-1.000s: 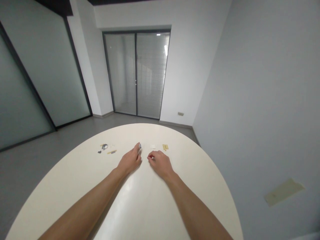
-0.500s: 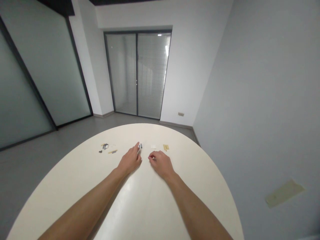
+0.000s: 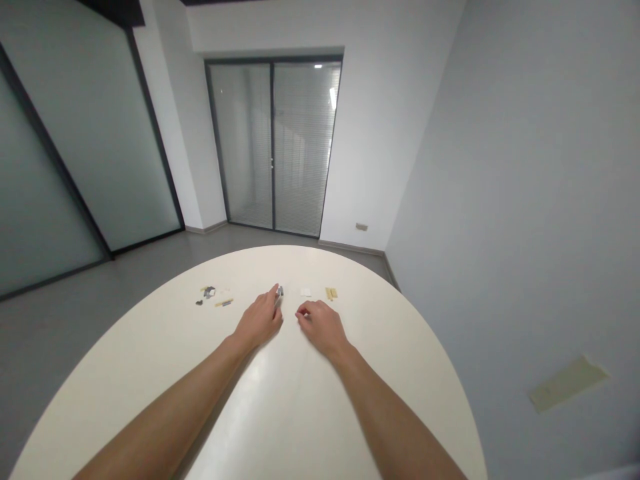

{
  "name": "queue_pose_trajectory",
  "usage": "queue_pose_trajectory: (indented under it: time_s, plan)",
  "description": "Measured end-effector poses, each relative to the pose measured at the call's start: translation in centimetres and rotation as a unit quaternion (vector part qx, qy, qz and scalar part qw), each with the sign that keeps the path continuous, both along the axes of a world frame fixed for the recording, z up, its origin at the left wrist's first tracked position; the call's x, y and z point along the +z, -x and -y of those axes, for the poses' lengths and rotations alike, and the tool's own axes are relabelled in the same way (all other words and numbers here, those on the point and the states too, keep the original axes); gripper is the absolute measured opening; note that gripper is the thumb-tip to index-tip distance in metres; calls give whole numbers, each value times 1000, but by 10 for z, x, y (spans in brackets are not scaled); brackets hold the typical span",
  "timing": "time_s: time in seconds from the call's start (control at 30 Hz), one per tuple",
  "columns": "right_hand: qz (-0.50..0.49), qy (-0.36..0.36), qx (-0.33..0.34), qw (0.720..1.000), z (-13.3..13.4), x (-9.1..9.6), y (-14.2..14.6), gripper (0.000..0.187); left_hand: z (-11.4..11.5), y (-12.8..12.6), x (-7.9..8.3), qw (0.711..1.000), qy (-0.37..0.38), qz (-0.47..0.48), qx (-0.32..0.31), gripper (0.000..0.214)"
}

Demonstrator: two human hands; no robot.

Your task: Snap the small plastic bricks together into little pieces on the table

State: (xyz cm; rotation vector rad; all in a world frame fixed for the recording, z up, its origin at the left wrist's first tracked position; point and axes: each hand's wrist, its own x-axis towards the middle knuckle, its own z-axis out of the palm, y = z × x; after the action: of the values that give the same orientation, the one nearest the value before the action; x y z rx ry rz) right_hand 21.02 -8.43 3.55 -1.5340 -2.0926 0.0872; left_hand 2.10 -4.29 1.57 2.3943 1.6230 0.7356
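Observation:
A small grey-and-white piece [image 3: 280,291] shows at the index finger of my left hand [image 3: 260,320]. That finger reaches forward along it, and its pale part runs back towards my thumb. Just across a narrow gap, my right hand [image 3: 321,327] rests low over the table with thumb and fingertips pinched together. Whatever they hold, if anything, is too small to make out. Beyond my right hand lie a small white square [image 3: 306,292] and some flat yellowish pieces [image 3: 331,293].
On the left of the round white table [image 3: 270,413] lies a cluster of small grey and yellow pieces [image 3: 209,292]. Nearer are a dark bit [image 3: 199,303] and a thin yellow-and-grey strip [image 3: 225,303]. A grey wall [image 3: 520,200] rises on the right.
The view has shifted very slightly. At my left index finger the grey-and-white piece looks a little turned. Both hands stay almost where they were.

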Motion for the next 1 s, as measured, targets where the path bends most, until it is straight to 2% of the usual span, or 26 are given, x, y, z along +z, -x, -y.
queue_pose_trajectory:
  time_s: [0.33, 0.5, 0.6, 0.77, 1.0]
  plan:
    - [3, 5, 4, 1000, 0, 0, 1, 13, 1, 0, -1, 999, -22, -23, 17, 61]
    - [7, 10, 1, 1000, 1, 1, 2, 13, 5, 6, 2, 992, -74, -72, 71, 53]
    - [10, 13, -4, 1000, 2, 1, 4, 13, 6, 15, 3, 983, -88, -95, 128, 50]
    - [13, 18, -3, 1000, 2, 1, 3, 15, 4, 28, -2, 962, -80, -125, 228, 52]
    - [5, 17, -1, 1000, 2, -1, 2, 14, -5, 40, -9, 955, -42, -129, 266, 61]
